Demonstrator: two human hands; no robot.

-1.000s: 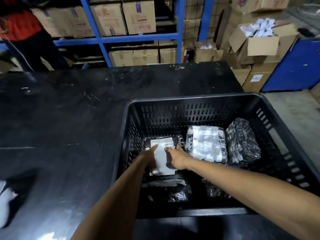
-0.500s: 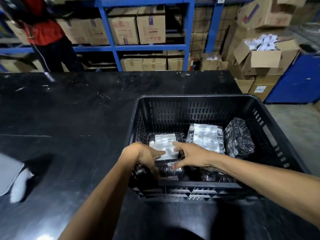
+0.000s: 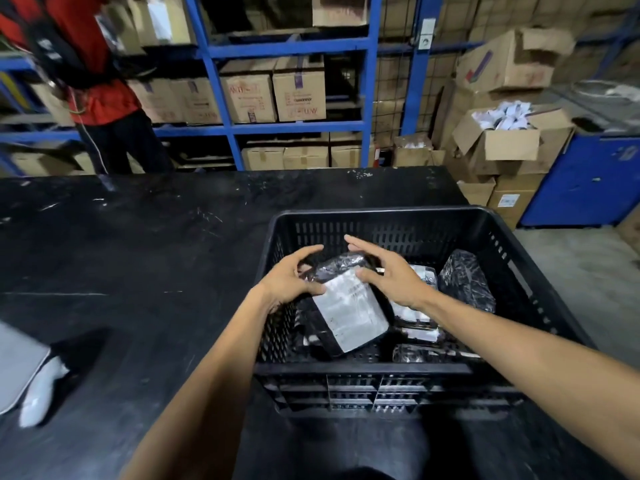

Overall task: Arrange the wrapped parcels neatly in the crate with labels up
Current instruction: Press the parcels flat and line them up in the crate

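Observation:
A black slatted crate (image 3: 377, 216) stands on the black table, right of centre. Both my hands hold one black-wrapped parcel (image 3: 348, 311) above the crate's left half, its white label facing up and tilted toward me. My left hand (image 3: 289, 278) grips its left edge; my right hand (image 3: 391, 277) rests on its upper right corner with the fingers spread. Under my right wrist lies a parcel with a white label (image 3: 420, 308). A plain black parcel (image 3: 465, 284) leans at the crate's right. Another dark parcel (image 3: 415, 353) lies at the near wall.
A person in a red top (image 3: 90, 77) stands beyond the table's far left edge. A grey bag with something white (image 3: 33, 379) lies at the table's left edge. Blue racks with cartons (image 3: 298, 88) and open cardboard boxes (image 3: 498, 143) fill the background.
The labelled parcel that my hands pressed flat at the crate's left has been lifted and tilted up above the other parcels. The camera has tipped upward, showing more shelving.

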